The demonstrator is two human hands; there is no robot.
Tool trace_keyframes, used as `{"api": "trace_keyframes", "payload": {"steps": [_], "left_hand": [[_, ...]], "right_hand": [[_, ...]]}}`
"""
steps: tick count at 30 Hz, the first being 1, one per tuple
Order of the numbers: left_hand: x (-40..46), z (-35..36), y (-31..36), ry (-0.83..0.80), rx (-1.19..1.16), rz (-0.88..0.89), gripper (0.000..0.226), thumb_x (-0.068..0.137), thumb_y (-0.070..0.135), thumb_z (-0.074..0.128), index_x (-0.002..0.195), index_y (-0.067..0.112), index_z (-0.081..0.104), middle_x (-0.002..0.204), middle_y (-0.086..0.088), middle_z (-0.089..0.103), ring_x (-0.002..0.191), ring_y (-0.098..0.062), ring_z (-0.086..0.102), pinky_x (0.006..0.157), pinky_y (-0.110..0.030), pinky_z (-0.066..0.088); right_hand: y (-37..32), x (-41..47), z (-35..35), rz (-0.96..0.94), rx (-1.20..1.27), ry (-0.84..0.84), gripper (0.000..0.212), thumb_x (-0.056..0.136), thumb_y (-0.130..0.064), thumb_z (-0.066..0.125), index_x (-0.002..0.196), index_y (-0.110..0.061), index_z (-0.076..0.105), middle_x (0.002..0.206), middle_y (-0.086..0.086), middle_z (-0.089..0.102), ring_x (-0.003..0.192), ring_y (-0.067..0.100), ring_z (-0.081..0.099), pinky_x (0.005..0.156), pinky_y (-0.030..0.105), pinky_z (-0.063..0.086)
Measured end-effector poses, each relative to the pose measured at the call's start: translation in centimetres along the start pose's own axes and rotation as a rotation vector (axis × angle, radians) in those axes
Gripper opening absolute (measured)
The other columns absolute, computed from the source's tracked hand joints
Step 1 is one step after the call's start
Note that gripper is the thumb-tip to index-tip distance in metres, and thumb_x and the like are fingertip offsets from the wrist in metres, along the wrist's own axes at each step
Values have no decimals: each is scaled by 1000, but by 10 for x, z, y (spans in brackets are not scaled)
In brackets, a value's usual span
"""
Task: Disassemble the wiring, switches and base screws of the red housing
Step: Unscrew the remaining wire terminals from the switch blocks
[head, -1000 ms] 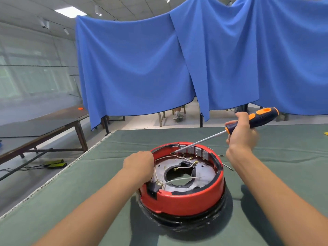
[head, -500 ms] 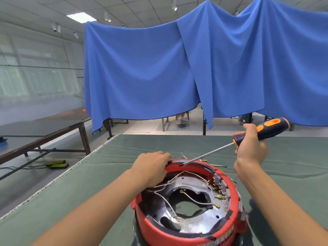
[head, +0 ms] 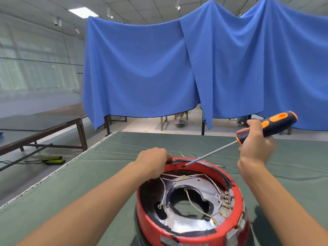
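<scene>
**Hands on Housing Rim and Screwdriver**

The left hand (head: pixel 152 162) grips the far-left rim of the red housing (head: pixel 188 233), fingers curled over the edge. The right hand (head: pixel 255 148) is closed around the handle of a screwdriver (head: pixel 273 126) — a dark handle with orange inserts — held above and to the right of the housing. The steel shaft runs down and to the left from the right hand; its tip sits at the inner face of the far rim, just beside the left hand's fingers. Whether the tip is seated in a screw cannot be determined.

The red housing stands open side up on the green tabletop (head: pixel 88 183), near the front edge of the view, tilted slightly toward the camera. Inside it lies a dark metal plate with a large central opening. Thin white wires (head: pixel 195 204) with brass-coloured terminals cross the plate and the opening. A row of small switch terminals (head: pixel 228 199) sits against the inner right wall. A black band runs below the red wall at the base.

Two loose wire pieces lie on the tabletop just behind the housing. Beyond the tabletop hangs a blue curtain (head: pixel 142 68); a dark wooden table (head: pixel 44 121) stands to the left — well apart from the work area.
</scene>
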State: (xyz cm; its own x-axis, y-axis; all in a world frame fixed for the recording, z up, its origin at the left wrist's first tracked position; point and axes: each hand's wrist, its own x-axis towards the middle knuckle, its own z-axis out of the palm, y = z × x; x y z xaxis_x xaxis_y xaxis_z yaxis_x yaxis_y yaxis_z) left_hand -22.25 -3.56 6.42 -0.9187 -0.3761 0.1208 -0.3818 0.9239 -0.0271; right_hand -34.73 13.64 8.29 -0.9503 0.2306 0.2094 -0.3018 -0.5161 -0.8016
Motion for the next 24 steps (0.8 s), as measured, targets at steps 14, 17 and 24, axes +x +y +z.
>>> {"api": "trace_keyframes", "payload": {"steps": [14, 17, 24], "left_hand": [[8, 8, 25, 90, -488, 51, 36, 80, 22, 52, 113, 30, 63, 106, 10, 65, 94, -14, 58, 87, -33, 48], [-5, 15, 16, 124, -366, -69, 35, 84, 23, 48, 116, 27, 59, 117, 3, 63, 108, -22, 57, 90, -34, 46], [-16, 29, 30, 179, -272, -144, 26, 87, 16, 43, 101, 26, 63, 99, -6, 67, 92, -34, 60, 65, -32, 39]], "right_hand": [[-12, 18, -9, -106, 51, 4, 36, 66, -27, 53, 32, -16, 48, 31, -6, 45, 34, 8, 40, 40, 13, 35], [-19, 9, -6, -133, 85, -17, 37, 69, -24, 53, 32, -22, 55, 31, -8, 46, 34, 7, 41, 40, 13, 35], [-25, -16, -3, -235, 75, -86, 40, 77, -20, 54, 41, -35, 63, 33, -10, 48, 34, 3, 42, 43, 12, 37]]}}
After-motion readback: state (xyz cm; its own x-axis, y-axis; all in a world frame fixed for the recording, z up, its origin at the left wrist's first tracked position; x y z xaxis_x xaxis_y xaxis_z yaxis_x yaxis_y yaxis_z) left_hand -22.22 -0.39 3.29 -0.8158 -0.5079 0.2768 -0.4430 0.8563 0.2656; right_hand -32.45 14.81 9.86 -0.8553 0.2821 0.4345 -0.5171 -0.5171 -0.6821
